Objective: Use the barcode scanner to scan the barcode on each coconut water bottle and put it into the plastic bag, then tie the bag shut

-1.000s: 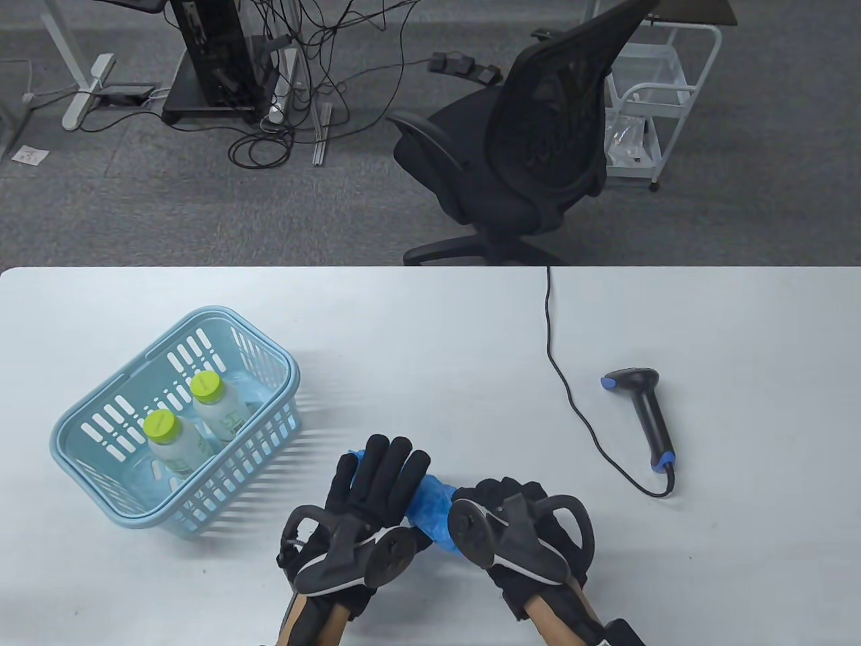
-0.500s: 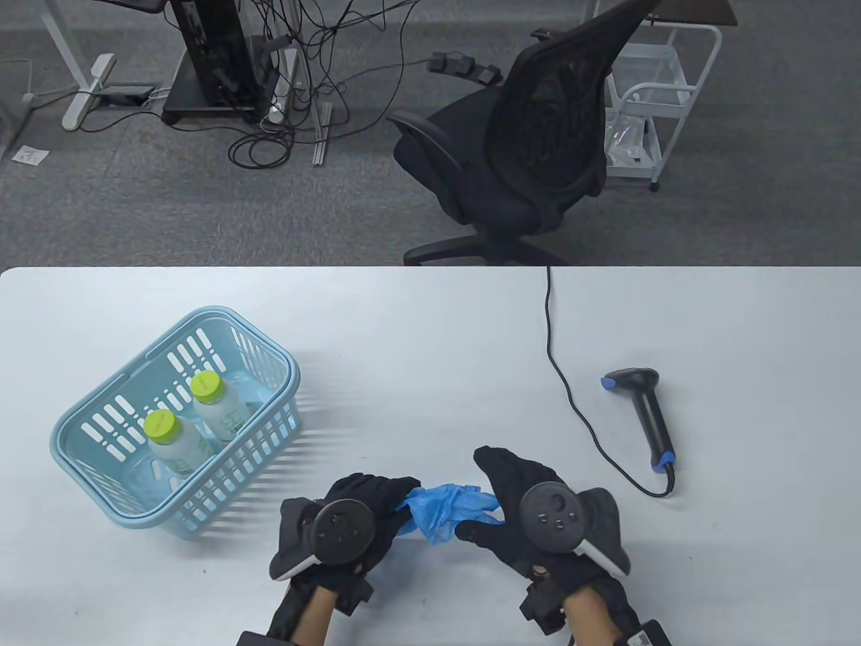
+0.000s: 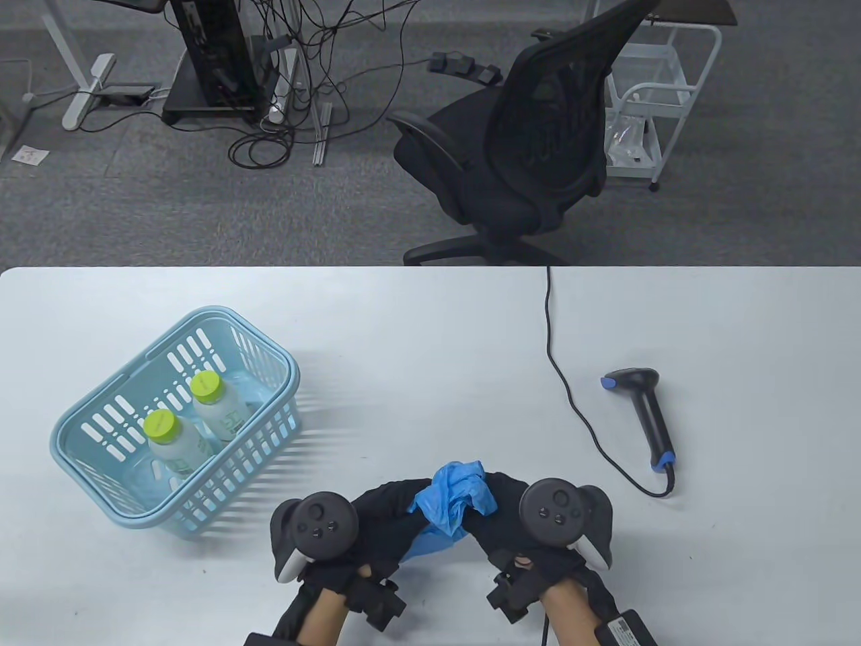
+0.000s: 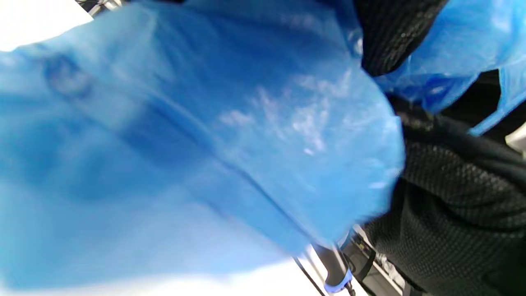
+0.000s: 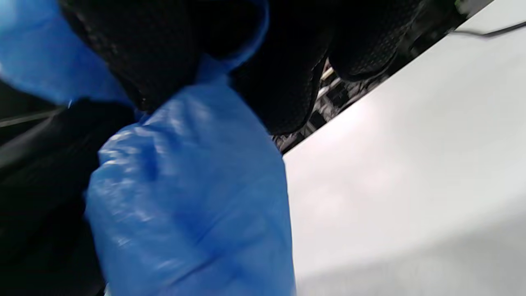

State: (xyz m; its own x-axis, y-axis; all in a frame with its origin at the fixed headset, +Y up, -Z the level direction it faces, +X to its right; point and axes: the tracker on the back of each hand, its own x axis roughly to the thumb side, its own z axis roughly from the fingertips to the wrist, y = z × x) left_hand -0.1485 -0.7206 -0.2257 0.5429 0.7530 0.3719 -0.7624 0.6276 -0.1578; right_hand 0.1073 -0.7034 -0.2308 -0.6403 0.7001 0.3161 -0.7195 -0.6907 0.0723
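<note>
Table view, my hands: my left hand (image 3: 377, 521) and my right hand (image 3: 501, 515) meet at the near edge of the table (image 3: 430, 323), fingers curled round a crumpled blue plastic bag (image 3: 449, 503) bunched between them.
Table view, bag: the wad rises above my knuckles, with a lower fold running under my left fingers.
Table view, trackers: a round black tracker (image 3: 321, 518) sits on the back of my left hand; a second tracker (image 3: 557, 506) sits on my right.
Table view, bottles: two coconut water bottles (image 3: 176, 441) with lime-green caps stand upright in a pale blue basket (image 3: 101, 404), well apart from my left hand, on its outer far side. Their labels carry green print too small to read.
Table view, scanner: the barcode scanner (image 3: 644, 414) lies on the table beyond and outside my right hand, untouched, its black cable (image 3: 564, 383) running to the far table edge.
Table view, beyond the table: a black office chair (image 3: 525, 141).
Left wrist view: blurred blue bag film (image 4: 185, 144) fills most of the picture; one black gloved fingertip (image 4: 390, 37) presses into it from above. No writing shows.
Right wrist view: my gloved fingers (image 5: 164, 53) are wrapped round a bulge of the bag (image 5: 193, 205); bare table surface (image 5: 411, 164) lies to the outer side.
</note>
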